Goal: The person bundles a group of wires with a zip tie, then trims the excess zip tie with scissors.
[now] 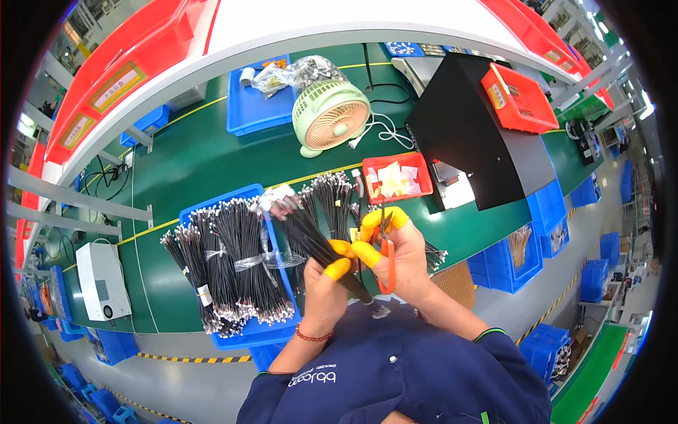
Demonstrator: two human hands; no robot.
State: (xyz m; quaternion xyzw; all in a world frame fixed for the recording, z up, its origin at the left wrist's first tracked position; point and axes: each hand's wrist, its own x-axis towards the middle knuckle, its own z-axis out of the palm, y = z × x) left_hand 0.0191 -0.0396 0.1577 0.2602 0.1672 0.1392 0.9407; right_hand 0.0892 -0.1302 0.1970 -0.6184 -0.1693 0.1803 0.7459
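My left hand point(323, 291), with yellow finger cots on its fingertips, is closed around a bundle of black cables point(308, 237). The bundle slants from the far left toward my body, its white connector ends outward. In my right hand point(406, 258), also in yellow finger cots, is a pair of orange-handled scissors point(386, 272). Their blades are partly hidden by the fingers. The two hands nearly meet over the table's front edge. Left of them a blue tray point(272, 332) carries several tied cable bundles point(244, 272). More loose black cables point(335, 201) lie just beyond my hands.
Beyond the hands stand a red bin point(430, 185) with paper scraps, a green fan point(330, 116) and a blue tray point(240, 116). A large black box point(459, 127) is at the right, with another red bin point(519, 99) on it. A white shelf point(339, 32) spans the far side.
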